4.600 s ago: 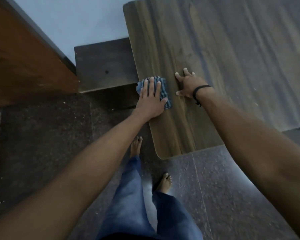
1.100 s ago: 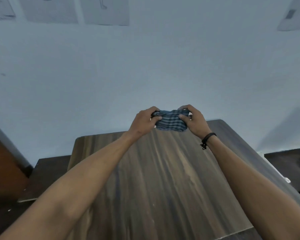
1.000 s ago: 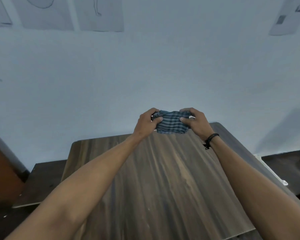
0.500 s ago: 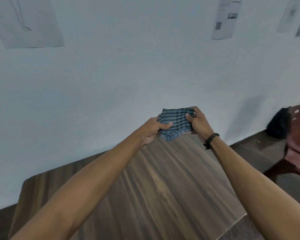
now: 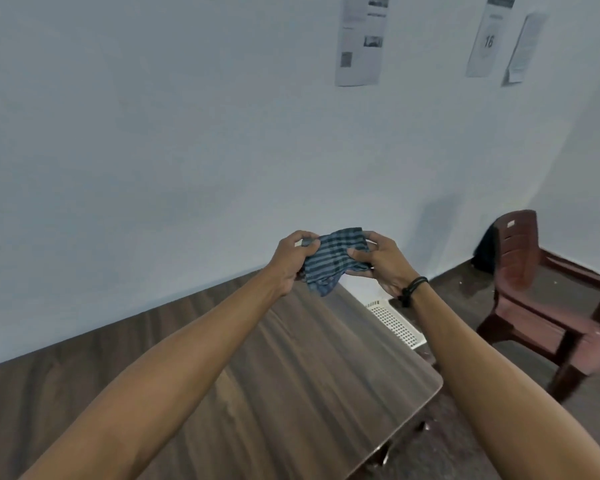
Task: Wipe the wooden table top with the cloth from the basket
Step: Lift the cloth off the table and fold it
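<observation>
A blue striped cloth point(image 5: 333, 259) is held up in the air above the far end of the wooden table top point(image 5: 291, 368). My left hand point(image 5: 290, 261) grips its left edge and my right hand point(image 5: 383, 261) pinches its right edge, thumb on the front. The cloth is bunched between them and a corner hangs down. A white perforated basket point(image 5: 394, 322) sits beyond the table's far right edge, partly hidden behind my right forearm.
A dark red plastic chair point(image 5: 541, 299) stands on the floor to the right, with a black bag point(image 5: 484, 251) behind it by the wall. Papers point(image 5: 361, 39) hang on the pale wall, which runs along the table's far side.
The view has swung to the right, bringing the basket and chair into sight. Both hands keep hold of the cloth in the air, and it has loosened between them.
</observation>
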A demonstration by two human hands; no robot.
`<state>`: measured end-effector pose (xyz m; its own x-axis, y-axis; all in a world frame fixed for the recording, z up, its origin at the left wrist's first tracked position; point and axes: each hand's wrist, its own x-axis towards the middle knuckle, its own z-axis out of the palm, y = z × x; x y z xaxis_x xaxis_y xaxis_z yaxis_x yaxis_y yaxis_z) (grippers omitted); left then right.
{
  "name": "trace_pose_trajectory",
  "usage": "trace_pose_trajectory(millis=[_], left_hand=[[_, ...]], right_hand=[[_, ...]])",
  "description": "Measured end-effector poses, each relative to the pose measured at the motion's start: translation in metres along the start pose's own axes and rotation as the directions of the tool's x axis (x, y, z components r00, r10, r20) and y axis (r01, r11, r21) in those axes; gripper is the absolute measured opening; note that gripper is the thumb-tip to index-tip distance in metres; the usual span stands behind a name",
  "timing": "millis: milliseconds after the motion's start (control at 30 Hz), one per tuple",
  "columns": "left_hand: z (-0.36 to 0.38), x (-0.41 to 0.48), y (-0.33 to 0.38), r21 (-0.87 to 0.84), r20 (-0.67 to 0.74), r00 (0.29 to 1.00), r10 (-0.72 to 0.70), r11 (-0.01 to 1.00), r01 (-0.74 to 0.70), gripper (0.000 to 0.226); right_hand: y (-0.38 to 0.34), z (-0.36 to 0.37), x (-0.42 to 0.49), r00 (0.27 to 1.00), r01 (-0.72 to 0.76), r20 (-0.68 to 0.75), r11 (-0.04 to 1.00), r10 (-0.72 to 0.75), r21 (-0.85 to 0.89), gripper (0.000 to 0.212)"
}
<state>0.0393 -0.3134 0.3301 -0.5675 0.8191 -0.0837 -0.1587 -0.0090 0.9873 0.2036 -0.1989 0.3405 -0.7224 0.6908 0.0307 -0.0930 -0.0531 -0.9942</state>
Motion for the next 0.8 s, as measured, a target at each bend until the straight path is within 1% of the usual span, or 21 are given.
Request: trace_pose_trajectory(millis=[167,333,433,567,667,800], left_hand=[[0.069,0.018,-0.016,-0.027,0.049,0.999,0.005,1.000,-0.004,0.028],[0.106,0.048,-0.029,-0.056,0.057,0.996,-0.065,0.996,0.068,0.048],[0.119,0.079,-0.039,-0.032,0.031,0.993,-0.111,0.993,0.112,0.047],[0.136,0.127,-0.053,0.107,-0.029,0.992,-0.125,0.986,0.127,0.043],[0.154,0.159,-0.071,0.141,-0.042,0.992,-0.122,0.982,0.126,0.042],[0.177,0.197,-0.103,0.152,-0.062,0.989,-0.134,0.978,0.142,0.040]], right_hand=[[-0.006,-0.081,0.015,1.000,-0.014,-0.026,1.000,0.013,-0.022,0.035],[0.003,-0.130,0.046,0.999,-0.037,-0.019,0.995,0.036,-0.089,0.021],[0.013,-0.151,0.071,0.998,-0.059,-0.025,0.992,0.057,-0.112,0.018],[0.028,-0.183,0.105,0.991,-0.120,-0.078,0.983,0.109,-0.142,0.015],[0.042,-0.208,0.131,0.981,-0.184,-0.102,0.962,0.166,-0.203,0.013],[0.070,-0.236,0.171,0.972,-0.224,-0.138,0.920,0.189,-0.321,0.017]])
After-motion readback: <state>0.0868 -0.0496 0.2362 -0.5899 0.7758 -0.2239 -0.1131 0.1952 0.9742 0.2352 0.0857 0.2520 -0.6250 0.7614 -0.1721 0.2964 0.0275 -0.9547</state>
